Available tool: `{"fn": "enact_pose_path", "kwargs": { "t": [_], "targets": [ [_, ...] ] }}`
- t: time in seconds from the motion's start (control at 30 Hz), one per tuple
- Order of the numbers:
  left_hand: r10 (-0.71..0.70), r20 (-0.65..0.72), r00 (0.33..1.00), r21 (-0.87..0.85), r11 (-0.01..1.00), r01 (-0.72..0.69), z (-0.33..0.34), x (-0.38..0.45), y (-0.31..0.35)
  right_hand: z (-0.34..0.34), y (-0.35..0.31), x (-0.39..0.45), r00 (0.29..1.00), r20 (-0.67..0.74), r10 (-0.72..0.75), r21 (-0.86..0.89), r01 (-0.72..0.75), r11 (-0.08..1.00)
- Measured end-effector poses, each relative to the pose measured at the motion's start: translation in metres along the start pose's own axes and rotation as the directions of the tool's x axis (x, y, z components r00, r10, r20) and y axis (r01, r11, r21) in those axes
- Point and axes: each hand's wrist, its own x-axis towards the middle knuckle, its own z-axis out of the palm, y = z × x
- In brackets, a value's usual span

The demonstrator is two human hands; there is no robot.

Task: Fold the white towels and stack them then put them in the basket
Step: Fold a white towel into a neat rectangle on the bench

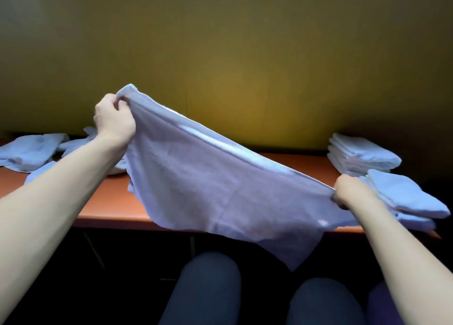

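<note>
Orange surface (110, 202) below; your left hand (114, 121) and right hand (349, 189) each pinch towel (208, 189) corner, stretched.

plain white towel (220, 189), orange-red table (107, 202), mustard-yellow wall (245, 55), dark blue trousers (208, 290)

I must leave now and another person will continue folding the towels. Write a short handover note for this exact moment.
Hands: left hand and right hand each grip one end of the top edge of an open towel, stretched in the air over the table.
Things: unfolded towels lie at the left of the table; two folded stacks sit at the right.
Done: several towels folded and stacked.
Left: fold this towel, then the loose ones, then put all in the basket, which is not in view.
</note>
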Motion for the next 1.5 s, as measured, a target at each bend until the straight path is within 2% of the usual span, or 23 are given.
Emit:
{"fn": "enact_pose_path", "kwargs": {
  "t": [0.1,0.23,0.37,0.47,0.53,0.6,0.67,0.77,0.97,1.1,1.17,1.27,1.33,1.4,1.47,1.5],
  "targets": [
    [-0.040,0.023,0.999,0.096,0.995,0.038,-0.005,-0.008,-0.031,0.004,0.026,0.003,0.991,-0.013,0.135,0.088,-0.133,0.987],
    [-0.104,0.039,0.994,0.268,0.959,0.090,0.005,-0.017,-0.074,0.004,0.032,0.021,0.973,-0.094,0.213,0.255,-0.183,0.949],
    [-0.182,0.048,0.982,0.261,0.951,0.164,0.022,-0.021,-0.103,0.003,0.014,0.043,0.946,-0.221,0.235,0.393,-0.134,0.910],
    [-0.255,0.024,0.967,0.214,0.946,0.244,0.044,-0.018,-0.117,0.011,-0.010,0.063,0.920,-0.272,0.283,0.548,-0.093,0.831],
    [-0.329,0.033,0.944,0.130,0.938,0.322,0.065,-0.014,-0.125,0.019,-0.028,0.079,0.915,-0.210,0.344,0.717,-0.095,0.691],
    [-0.416,0.044,0.908,0.038,0.909,0.415,0.092,-0.008,-0.145,0.036,-0.041,0.103,0.912,-0.065,0.404,0.887,-0.132,0.442],
    [-0.504,0.020,0.864,0.057,0.863,0.502,0.122,0.003,-0.175,0.072,-0.046,0.146,0.915,0.010,0.403,0.941,-0.145,0.307],
    [-0.588,-0.027,0.809,-0.007,0.809,0.588,0.162,0.005,-0.191,0.106,-0.062,0.185,0.912,-0.045,0.408,0.926,-0.115,0.359],
    [-0.535,-0.105,0.838,0.055,0.838,0.542,0.224,0.012,-0.214,0.121,-0.101,0.216,0.932,-0.169,0.320,0.863,-0.017,0.505],
    [-0.538,-0.115,0.835,0.027,0.839,0.544,0.244,0.028,-0.237,0.133,-0.102,0.251,0.930,-0.152,0.335,0.852,-0.049,0.521],
    [-0.532,-0.121,0.838,0.028,0.842,0.538,0.256,0.045,-0.272,0.134,-0.099,0.262,0.922,-0.157,0.354,0.853,-0.054,0.518],
    [-0.492,-0.077,0.867,0.113,0.860,0.498,0.261,0.036,-0.244,0.141,-0.101,0.267,0.932,-0.203,0.301,0.813,-0.011,0.583],
    [-0.330,-0.004,0.944,0.217,0.921,0.323,0.267,0.019,-0.223,0.146,-0.107,0.258,0.946,-0.261,0.194,0.764,0.079,0.640],
    [-0.089,0.098,0.991,0.290,0.955,0.057,0.273,0.006,-0.220,0.156,-0.113,0.252,0.915,-0.402,0.028,0.630,0.255,0.734],
    [0.026,0.204,0.979,0.372,0.923,-0.102,0.279,0.001,-0.220,0.167,-0.116,0.252,0.888,-0.424,-0.177,0.417,0.365,0.833],
    [0.012,0.281,0.960,0.446,0.884,-0.141,0.283,0.002,-0.221,0.171,-0.115,0.254,0.895,-0.366,-0.256,0.333,0.382,0.862]
  ]
}}
